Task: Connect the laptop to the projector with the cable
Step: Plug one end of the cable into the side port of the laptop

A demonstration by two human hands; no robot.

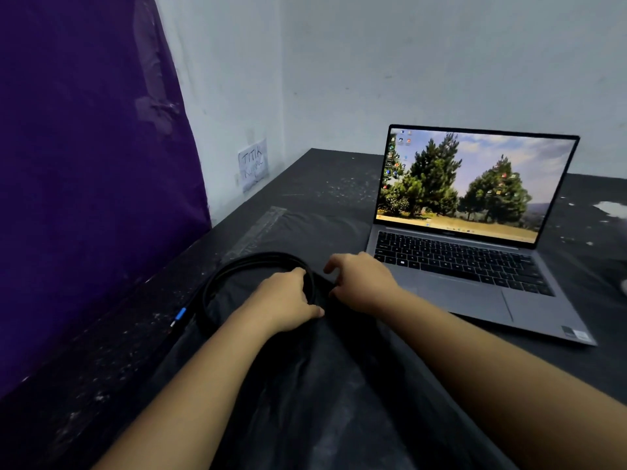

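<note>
Evidently the cable is at the uncoiling stage: it lies as a black loop on the dark table, just left of the open laptop, and no projector is seen in this view. The left hand is laid over the right side of the coil with its fingers curled down around the bundled strands, so the bundle appears to be gripped. The right hand is set just beside it, fingers bent and pinched at the same spot, though what exactly is held there is hidden against the dark cloth. The step is best done by pinning the coil with one hand while a single end is drawn free with the other, so that no kink is pulled tight. The coil's long axis runs from near left to far right, roughly along the table's left edge. A blue-marked connector is seen at the loop's near left end, pointing toward the person and away from the laptop, so it would need to be turned round before any port is approached.
</note>
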